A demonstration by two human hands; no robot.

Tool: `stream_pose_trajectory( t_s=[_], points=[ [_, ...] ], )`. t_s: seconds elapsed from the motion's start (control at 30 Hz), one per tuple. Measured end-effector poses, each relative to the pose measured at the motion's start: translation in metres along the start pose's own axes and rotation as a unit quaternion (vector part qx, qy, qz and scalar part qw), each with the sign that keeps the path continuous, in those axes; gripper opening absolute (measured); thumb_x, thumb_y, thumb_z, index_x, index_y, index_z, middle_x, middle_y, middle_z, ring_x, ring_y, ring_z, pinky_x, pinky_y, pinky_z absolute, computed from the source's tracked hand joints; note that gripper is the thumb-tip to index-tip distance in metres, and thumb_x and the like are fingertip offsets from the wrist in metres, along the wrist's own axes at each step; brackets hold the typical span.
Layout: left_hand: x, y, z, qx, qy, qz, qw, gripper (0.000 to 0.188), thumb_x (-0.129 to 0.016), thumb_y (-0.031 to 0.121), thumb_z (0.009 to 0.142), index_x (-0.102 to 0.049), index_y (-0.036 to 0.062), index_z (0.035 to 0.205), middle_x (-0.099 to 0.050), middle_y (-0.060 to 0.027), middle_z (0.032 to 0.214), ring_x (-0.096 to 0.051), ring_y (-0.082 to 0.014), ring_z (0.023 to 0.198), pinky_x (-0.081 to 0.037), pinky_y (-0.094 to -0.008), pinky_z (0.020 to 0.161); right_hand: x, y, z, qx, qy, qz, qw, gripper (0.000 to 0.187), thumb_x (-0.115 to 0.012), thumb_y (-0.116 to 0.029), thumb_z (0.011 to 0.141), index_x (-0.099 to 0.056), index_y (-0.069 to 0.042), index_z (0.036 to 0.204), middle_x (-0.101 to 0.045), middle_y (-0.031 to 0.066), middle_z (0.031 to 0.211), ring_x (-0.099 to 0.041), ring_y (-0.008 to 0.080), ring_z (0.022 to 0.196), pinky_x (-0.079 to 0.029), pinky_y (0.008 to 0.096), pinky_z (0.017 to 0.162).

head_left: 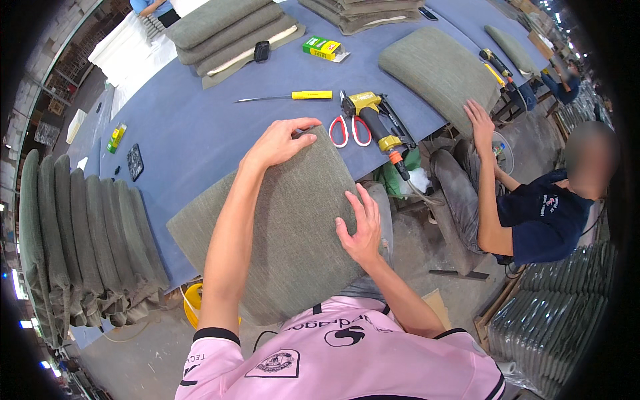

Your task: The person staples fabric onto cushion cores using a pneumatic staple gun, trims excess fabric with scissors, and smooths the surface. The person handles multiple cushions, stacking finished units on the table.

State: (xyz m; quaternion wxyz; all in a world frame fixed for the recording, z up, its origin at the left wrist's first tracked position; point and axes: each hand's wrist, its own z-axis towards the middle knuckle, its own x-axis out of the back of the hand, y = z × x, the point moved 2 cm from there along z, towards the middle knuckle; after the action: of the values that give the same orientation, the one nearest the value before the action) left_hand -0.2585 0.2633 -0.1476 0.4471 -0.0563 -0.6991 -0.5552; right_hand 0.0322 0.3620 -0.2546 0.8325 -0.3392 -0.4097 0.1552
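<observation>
- Here's the left hand (283,143), bent at the far corner of the cushion (280,233), thumb and forefinger a narrow gap apart; whether it grips, I can't tell.
- And the right hand (362,227), fingers fanned wide at the cushion's right edge, thumb over the fabric!
- The cushion itself, grey-green, lies tilted: far part over the table's near edge, near end against the pink shirt (313,350).
- Tight quarters at that far corner: red-handled scissors (345,131) just beyond, the staple gun (375,127) right beside them, hose dropping off the edge.
- Farther up, the yellow screwdriver (311,95), blade pointing left.
- More room leftward: a broad stretch of blue table (193,173) runs out to the upright cushion row (93,247).
- Over right, past a gap of floor (413,240), a seated co-worker lays a hand (480,127) on a second cushion (433,73), which overhangs the edge.
- Far side: a cushion stack (230,37), a green-and-yellow box (322,48) to its right.
- Out in the workshop, plastic-wrapped piles (547,320) rise at lower right.
</observation>
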Motion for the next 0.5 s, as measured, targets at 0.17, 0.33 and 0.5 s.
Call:
stream_pose_trajectory(
  t_s=[0.17,0.33,0.5],
  points=[
    [-0.0014,-0.0028,0.0004,0.003,0.001,0.017,1.000,0.047,-0.075,0.035,0.101,-0.073,0.0166,0.144,-0.082,-0.0170,0.129,-0.079,-0.0363,0.116,-0.060,-0.0472,0.104,0.0015,-0.0016,-0.0002,0.001,0.000,-0.008,1.000,0.069,-0.081,-0.018,0.087,-0.063,-0.010,0.154,-0.051,0.0190,0.167,-0.054,0.0436,0.145,-0.045,0.0555,0.119],
    [-0.0019,-0.0106,-0.0020,0.010,0.018,0.017,1.000,0.049,-0.078,0.040,0.101,-0.071,0.0195,0.144,-0.080,-0.0200,0.134,-0.076,-0.0388,0.125,-0.059,-0.0488,0.109,0.0027,-0.0028,0.0012,0.002,-0.004,-0.004,1.000,0.068,-0.081,-0.018,0.089,-0.063,-0.010,0.154,-0.051,0.0191,0.167,-0.054,0.0433,0.146,-0.045,0.0546,0.119],
    [-0.0005,-0.0042,0.0000,0.016,-0.002,0.005,1.000,0.047,-0.077,0.039,0.101,-0.071,0.0185,0.143,-0.079,-0.0239,0.132,-0.076,-0.0406,0.123,-0.059,-0.0505,0.106,0.0031,-0.0028,0.0012,0.003,-0.002,-0.004,1.000,0.068,-0.082,-0.018,0.089,-0.063,-0.009,0.153,-0.052,0.0189,0.167,-0.054,0.0428,0.145,-0.045,0.0542,0.119]
  ],
)
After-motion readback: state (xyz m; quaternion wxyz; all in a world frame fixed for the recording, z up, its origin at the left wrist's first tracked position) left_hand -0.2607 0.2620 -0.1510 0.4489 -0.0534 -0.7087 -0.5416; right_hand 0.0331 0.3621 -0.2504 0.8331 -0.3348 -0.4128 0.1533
